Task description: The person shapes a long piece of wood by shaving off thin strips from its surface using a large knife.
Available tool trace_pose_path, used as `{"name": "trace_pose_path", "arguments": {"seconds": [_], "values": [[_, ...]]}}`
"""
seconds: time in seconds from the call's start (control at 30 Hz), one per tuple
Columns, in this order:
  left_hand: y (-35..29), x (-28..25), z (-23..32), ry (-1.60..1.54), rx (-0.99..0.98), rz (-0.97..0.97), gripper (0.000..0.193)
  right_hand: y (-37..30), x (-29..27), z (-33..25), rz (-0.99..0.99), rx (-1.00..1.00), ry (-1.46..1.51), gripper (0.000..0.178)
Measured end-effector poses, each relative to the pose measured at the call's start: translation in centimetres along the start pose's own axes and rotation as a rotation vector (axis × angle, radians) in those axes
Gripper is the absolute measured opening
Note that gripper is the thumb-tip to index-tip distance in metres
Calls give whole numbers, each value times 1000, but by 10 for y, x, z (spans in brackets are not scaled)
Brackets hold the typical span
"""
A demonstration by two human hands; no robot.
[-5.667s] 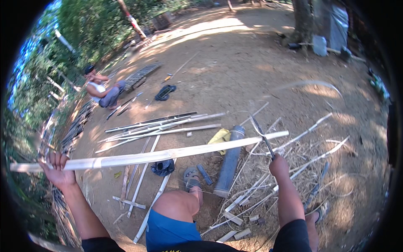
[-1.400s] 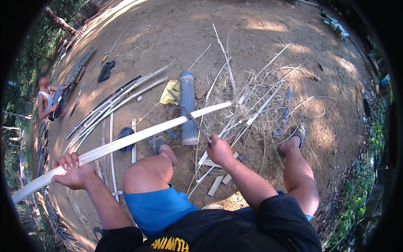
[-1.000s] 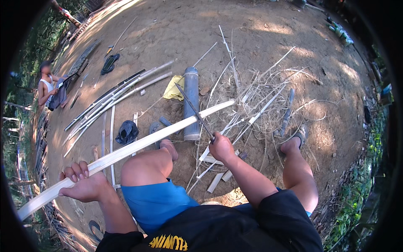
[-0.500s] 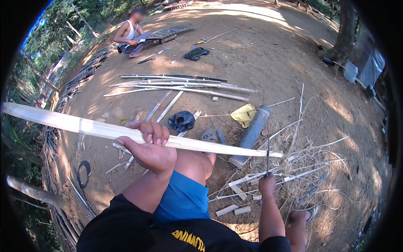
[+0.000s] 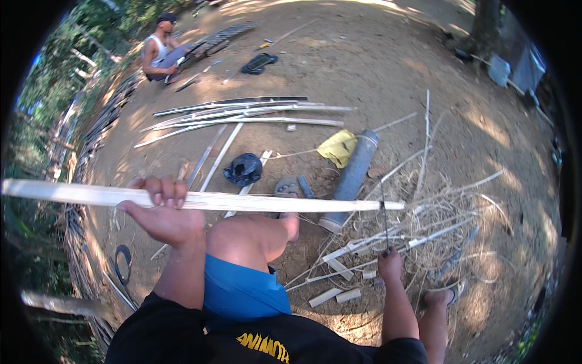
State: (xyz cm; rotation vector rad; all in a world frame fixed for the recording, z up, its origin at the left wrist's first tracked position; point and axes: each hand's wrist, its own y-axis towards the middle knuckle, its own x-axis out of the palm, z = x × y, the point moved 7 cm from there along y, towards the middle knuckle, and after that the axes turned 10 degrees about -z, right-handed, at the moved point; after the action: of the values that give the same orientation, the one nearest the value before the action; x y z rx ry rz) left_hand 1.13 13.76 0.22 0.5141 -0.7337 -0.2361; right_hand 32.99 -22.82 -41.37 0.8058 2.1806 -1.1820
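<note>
A long, pale split bamboo strip point(image 5: 260, 201) lies nearly level across the view, its wide end at the far left and its narrow end to the right. My left hand point(image 5: 167, 212) is closed round its wider part, fingers over the top and thumb below. My right hand point(image 5: 390, 265) grips the handle of a thin-bladed knife point(image 5: 385, 225), held upright. The blade crosses the strip close to its narrow tip. Beneath that tip lie a tangle of bamboo shavings point(image 5: 451, 206) and several short cut pieces point(image 5: 325, 296).
A thick grey bamboo tube point(image 5: 354, 173) lies beside a yellow cloth-like piece point(image 5: 337, 148). Left of it are a black plastic bag point(image 5: 243, 169) and several bamboo strips point(image 5: 254, 112). A person point(image 5: 160, 51) sits at the far left. A black coil point(image 5: 123, 264) lies on the ground.
My left hand has moved left along with or along the strip, which now lies more level. The knife remains near the strip's narrow tip. The whole view has shifted a little.
</note>
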Motion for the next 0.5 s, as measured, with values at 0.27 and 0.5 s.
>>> {"name": "trace_pose_path", "arguments": {"seconds": [0.27, 0.5], "values": [[27, -20, -21, 33, -39, -162, 59, 51, -12, 133, -159, 321, 72, 29], [21, -47, 2, 94, -36, 24, 61, 8, 46, 113, 17, 374, 363, 26]]}}
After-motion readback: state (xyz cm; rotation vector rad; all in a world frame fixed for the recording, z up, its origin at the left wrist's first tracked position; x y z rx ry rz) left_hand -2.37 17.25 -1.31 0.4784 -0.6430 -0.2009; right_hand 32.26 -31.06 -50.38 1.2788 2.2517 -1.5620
